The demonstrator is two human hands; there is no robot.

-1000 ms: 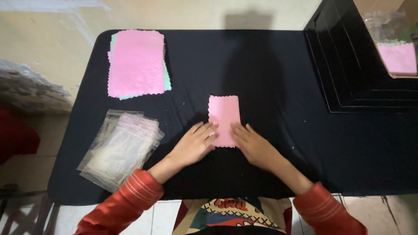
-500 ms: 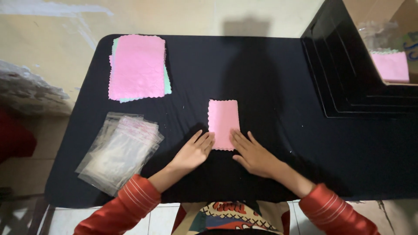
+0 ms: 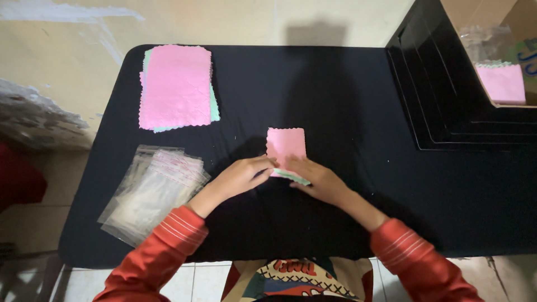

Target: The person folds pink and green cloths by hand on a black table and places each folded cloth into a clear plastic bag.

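Observation:
A small folded pink cloth [image 3: 286, 144] with scalloped edges lies on the black table [image 3: 347, 95], a green layer showing at its near edge. My left hand [image 3: 240, 175] grips the cloth's near left corner. My right hand [image 3: 316, 178] holds its near right edge and lifts it slightly off the table. Both hands meet at the cloth's near side.
A stack of larger pink and green cloths [image 3: 176, 86] lies at the far left. A pile of clear plastic bags [image 3: 151, 190] sits at the near left. A stack of black trays [image 3: 447, 95] stands at the right, beside a cardboard box [image 3: 503, 78] holding bagged pink cloths.
Both hands have slid together onto the cloth's near edge and started to fold it up, so the cloth now looks shorter and its green underside shows.

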